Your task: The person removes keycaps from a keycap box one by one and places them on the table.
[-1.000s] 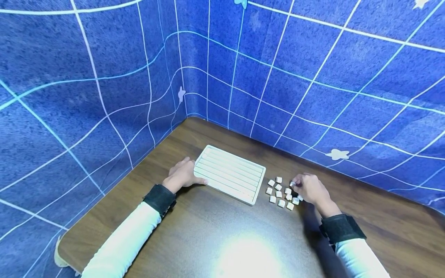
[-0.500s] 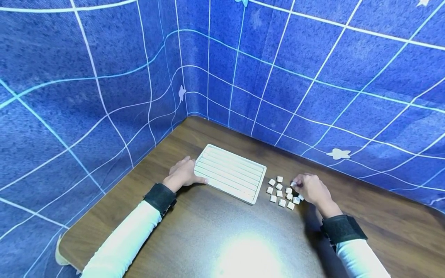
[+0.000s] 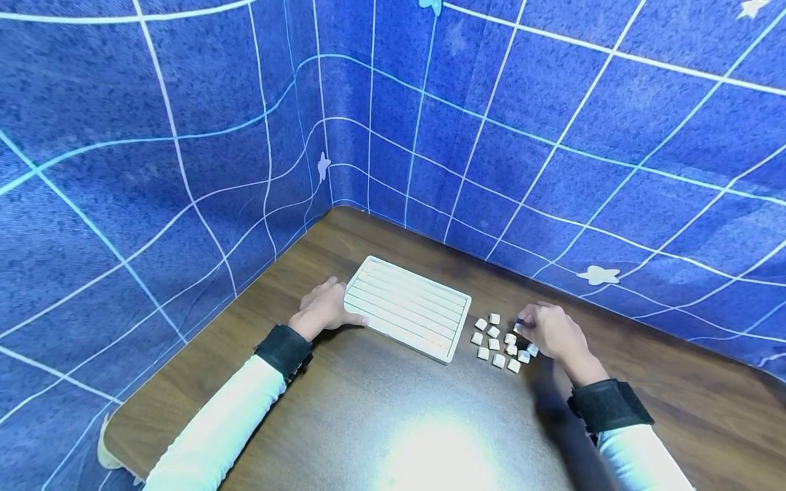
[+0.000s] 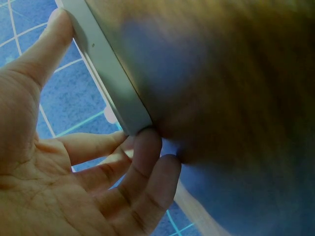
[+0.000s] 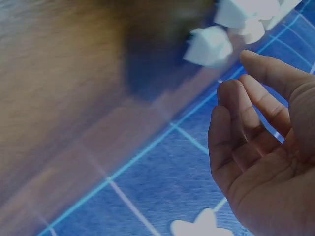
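Note:
In the head view my left hand (image 3: 323, 308) grips the left end of a pale, flat tray (image 3: 406, 308) with long parallel rows. Up close in the left wrist view, the thumb lies along the tray's side wall (image 4: 106, 64) and the fingertips curl at its corner. To the right of the tray, several small white cubes (image 3: 494, 344) lie loosely grouped on the table. My right hand (image 3: 552, 332) is low over their far right side, its fingertips beside one cube (image 3: 518, 328). The right wrist view shows its thumb and fingers slightly apart, with nothing visible between them, near a white cube (image 5: 209, 46).
The brown wooden table (image 3: 368, 409) bears a bright glare patch near its front. Blue cloth (image 3: 491, 136) with a pale grid and star shapes hangs along the table's left and far edges. A black band (image 3: 284, 351) goes around each wrist.
My right hand has shifted very slightly to the right and stays by the same cube. The left hand, the tray and the cubes keep their places; the head view has moved a little.

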The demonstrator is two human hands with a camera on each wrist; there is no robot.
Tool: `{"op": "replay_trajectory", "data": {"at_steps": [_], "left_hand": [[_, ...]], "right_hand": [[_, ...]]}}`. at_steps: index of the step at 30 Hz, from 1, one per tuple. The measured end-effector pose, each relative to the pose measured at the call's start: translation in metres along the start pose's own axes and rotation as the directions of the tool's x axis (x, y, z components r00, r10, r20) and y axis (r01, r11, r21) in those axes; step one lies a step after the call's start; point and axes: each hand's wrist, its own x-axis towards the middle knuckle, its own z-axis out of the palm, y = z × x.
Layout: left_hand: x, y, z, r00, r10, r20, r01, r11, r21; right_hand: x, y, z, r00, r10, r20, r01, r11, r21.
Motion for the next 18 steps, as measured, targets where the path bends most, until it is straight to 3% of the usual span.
{"op": "replay_trajectory", "data": {"at_steps": [5,18], "left_hand": [[0.0,-0.001,-0.003,1.0,-0.006,0.0,0.006,1.0,0.007],[-0.001,0.0,0.0,1.0,0.018,-0.02,-0.018,1.0,-0.005]], "right_hand": [[0.012,-0.019,-0.003,0.995,-0.084,-0.051,0.085,0.996,0.012],[0.058,-0.099,0.013,0.984,-0.163,-0.073,0.166,0.985,0.043]]}}
